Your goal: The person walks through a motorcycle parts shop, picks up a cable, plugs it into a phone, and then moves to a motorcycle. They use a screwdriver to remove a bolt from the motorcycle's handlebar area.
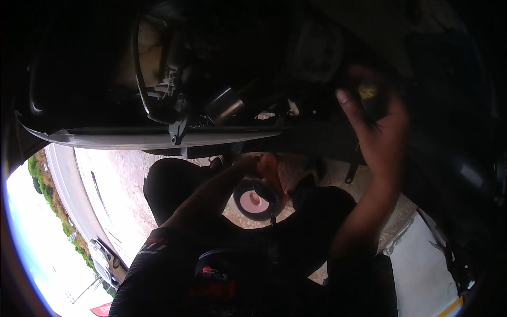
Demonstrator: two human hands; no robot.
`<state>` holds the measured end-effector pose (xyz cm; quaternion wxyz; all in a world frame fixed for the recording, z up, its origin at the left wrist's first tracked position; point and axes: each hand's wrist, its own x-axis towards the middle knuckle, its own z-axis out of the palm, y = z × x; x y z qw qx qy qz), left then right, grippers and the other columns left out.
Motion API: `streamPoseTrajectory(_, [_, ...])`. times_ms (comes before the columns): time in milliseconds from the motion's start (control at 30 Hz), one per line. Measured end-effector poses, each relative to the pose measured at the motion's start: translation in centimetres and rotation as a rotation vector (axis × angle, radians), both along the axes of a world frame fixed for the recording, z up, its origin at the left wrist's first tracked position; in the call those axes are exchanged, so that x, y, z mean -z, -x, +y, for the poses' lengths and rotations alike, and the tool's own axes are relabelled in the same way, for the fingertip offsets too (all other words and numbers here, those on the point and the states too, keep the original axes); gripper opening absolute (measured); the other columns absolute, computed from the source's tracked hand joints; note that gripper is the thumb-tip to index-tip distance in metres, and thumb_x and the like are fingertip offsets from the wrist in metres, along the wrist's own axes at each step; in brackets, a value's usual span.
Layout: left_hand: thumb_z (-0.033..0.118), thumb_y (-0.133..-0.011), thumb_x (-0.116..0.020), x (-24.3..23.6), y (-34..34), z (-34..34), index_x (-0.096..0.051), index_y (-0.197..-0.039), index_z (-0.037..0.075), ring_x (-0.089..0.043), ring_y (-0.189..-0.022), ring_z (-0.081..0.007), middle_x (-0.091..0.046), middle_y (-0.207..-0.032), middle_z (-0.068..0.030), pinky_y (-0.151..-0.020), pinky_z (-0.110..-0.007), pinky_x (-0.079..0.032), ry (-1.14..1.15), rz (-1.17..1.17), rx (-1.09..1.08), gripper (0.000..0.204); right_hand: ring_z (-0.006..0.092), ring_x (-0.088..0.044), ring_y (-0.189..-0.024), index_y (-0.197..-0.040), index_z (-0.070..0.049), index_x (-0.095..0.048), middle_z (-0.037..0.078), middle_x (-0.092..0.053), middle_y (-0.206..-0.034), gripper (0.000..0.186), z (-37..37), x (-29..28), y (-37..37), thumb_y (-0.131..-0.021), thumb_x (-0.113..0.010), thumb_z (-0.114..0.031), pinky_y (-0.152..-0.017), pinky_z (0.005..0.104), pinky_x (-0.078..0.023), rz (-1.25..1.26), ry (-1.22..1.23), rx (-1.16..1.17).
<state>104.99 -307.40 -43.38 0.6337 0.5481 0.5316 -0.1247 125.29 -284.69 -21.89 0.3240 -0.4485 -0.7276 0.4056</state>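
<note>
My left hand (257,165) is low in the middle, its fingers closed round the upper end of an orange-bodied tool (272,171). Below the grip shows the tool's round dark-rimmed disc (255,202), with a pinkish face and a hole at its centre. My right hand (381,132) is raised on the right, close to the dark underside of the vehicle part. Its thumb stands apart from the fingers, which fade into shadow. A small yellow patch (368,91) shows between thumb and fingers; what it belongs to is too dark to tell.
A dark vehicle body with a pale curved edge (174,140) spans the view above my hands. A metal cylinder (224,105) and a bracket with a spring (179,124) show inside it. A pale panel (420,264) lies at lower right; a parked car (105,259) stands at lower left.
</note>
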Motion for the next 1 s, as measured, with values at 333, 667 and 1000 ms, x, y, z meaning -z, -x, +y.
streamPoseTrajectory(333, [0.035,-0.09,-0.066,3.6,-2.4,-0.6,-0.05,-0.136,0.003,-0.064,-0.108,-0.0281,-0.065,-0.118,-0.0181,-0.093,-0.04,-0.051,0.005,0.025,0.065,0.058,0.0108,-0.064,-0.085,-0.109,-0.001,-0.068,0.006,-0.068,-0.096,0.026,-0.4,-1.0,0.9,-0.087,-0.077,-0.012,-0.074,0.0217,-0.051,0.326,-0.043,0.038])
streamPoseTrajectory(667, [0.039,-0.089,-0.067,5.2,-4.7,-1.1,-0.05,-0.136,0.001,-0.065,-0.106,-0.0282,-0.065,-0.117,-0.0186,-0.092,-0.04,-0.051,-0.008,0.053,0.085,0.063,0.0224,-0.065,-0.103,-0.115,-0.007,-0.067,0.011,-0.067,-0.111,0.043,-3.6,-2.4,4.4,-0.074,-0.081,-0.005,-0.087,0.0334,-0.053,0.183,-0.468,-0.236])
streamPoseTrajectory(1000, [0.044,-0.088,-0.068,5.5,-4.8,-1.2,-0.05,-0.136,0.0,-0.066,-0.104,-0.0284,-0.066,-0.116,-0.019,-0.09,-0.039,-0.052,-0.11,0.093,0.039,0.067,0.0262,-0.07,-0.088,-0.117,-0.01,-0.064,0.007,-0.065,-0.112,0.048,-5.1,-2.2,7.4,-0.072,-0.079,-0.005,-0.076,0.0366,-0.058,-0.031,-0.563,-0.352])
